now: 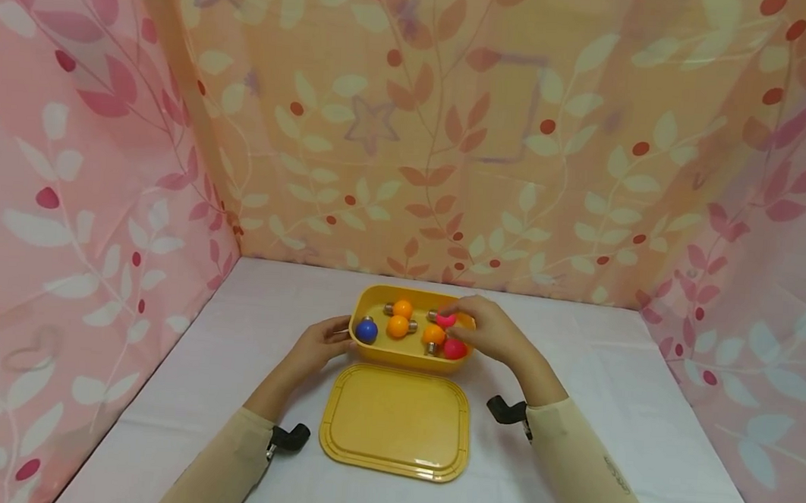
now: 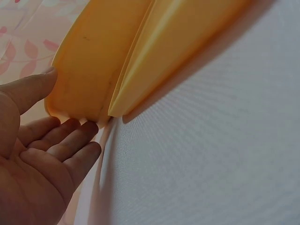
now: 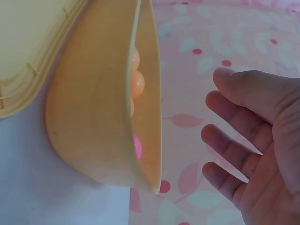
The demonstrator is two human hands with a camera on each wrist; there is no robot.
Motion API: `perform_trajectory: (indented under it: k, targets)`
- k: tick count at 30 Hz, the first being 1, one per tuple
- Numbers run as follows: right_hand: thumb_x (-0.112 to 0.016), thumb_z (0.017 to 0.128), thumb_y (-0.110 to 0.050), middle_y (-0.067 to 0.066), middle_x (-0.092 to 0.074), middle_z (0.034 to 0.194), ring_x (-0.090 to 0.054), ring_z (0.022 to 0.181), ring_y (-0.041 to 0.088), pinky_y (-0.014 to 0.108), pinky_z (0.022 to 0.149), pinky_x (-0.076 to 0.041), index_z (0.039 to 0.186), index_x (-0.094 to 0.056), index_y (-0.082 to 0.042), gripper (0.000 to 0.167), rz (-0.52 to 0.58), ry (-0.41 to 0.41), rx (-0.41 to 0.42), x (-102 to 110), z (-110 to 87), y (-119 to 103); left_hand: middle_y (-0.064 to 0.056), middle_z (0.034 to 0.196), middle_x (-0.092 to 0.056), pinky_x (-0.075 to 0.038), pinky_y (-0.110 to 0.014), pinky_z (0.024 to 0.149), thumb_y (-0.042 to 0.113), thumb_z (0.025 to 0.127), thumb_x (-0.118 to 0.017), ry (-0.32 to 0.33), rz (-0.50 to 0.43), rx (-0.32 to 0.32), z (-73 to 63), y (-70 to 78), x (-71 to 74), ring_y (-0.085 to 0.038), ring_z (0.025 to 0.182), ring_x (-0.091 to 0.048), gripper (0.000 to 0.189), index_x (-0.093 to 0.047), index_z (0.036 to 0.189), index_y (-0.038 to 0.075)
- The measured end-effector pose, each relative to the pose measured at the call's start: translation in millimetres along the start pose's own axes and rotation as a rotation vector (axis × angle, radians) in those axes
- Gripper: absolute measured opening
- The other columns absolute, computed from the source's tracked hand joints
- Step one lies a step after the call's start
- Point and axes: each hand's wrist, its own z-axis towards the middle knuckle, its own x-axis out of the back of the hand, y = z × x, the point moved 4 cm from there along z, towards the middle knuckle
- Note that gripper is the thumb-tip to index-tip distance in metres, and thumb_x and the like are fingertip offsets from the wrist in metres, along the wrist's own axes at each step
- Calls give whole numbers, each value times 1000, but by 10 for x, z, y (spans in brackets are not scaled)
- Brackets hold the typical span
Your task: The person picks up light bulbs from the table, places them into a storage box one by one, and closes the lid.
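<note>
A yellow plastic box point(image 1: 407, 359) holds several small round light bulbs: a blue bulb point(image 1: 367, 331), orange bulbs point(image 1: 397, 327) and pink bulbs point(image 1: 455, 349), some with metal screw bases showing. At the box's left end, my left hand point(image 1: 317, 347) has its fingertips against the outer wall, with the thumb near the rim in the left wrist view. Over the right end hovers my right hand point(image 1: 491, 330). Its fingers are loosely bent and apart in the right wrist view, with nothing between them. In the head view they partly cover one pink bulb point(image 1: 446, 321).
A flat yellow lid point(image 1: 396, 422) lies on the white tabletop point(image 1: 270, 305) just in front of the box. Patterned cloth point(image 1: 409, 130) walls in the back and both sides. A black wrist camera mount point(image 1: 506, 410) sticks out from the right sleeve, another point(image 1: 291, 437) from the left.
</note>
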Motion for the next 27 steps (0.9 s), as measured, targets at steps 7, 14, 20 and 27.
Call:
perform_trajectory:
  k: [7,14,20,27]
  targets:
    - [-79,91,-19,-6,-71,119,-61,121,25,54,110,-46,114,-75,-24,24,2,50,-25,-5,-181,29,-15,155,-50,-48,-41,110,24,96,-75,-23,-12,6,-9,19,29,-32,137,-55,65,-47,153,8]
    - [-80,90,-20,-4,-70,119,-60,121,26,56,109,-47,114,-74,-26,26,3,113,-52,-26,-387,59,-15,153,-52,-49,-43,109,26,95,-76,-7,22,-5,-45,90,176,-30,135,-57,70,-44,155,7]
    - [-82,89,-20,-5,-69,124,-61,122,24,55,106,-50,118,-73,-25,30,23,170,-41,-40,-582,77,-17,152,-53,-51,-42,107,25,96,-75,-7,56,-13,-115,163,240,-32,135,-57,67,-46,153,7]
    - [-84,87,-20,-9,-69,123,-61,121,18,50,105,-52,117,-73,-29,33,-7,243,-8,18,-749,51,-16,151,-54,-55,-41,103,29,95,-75,-59,168,-12,-282,278,226,-34,135,-57,67,-47,153,8]
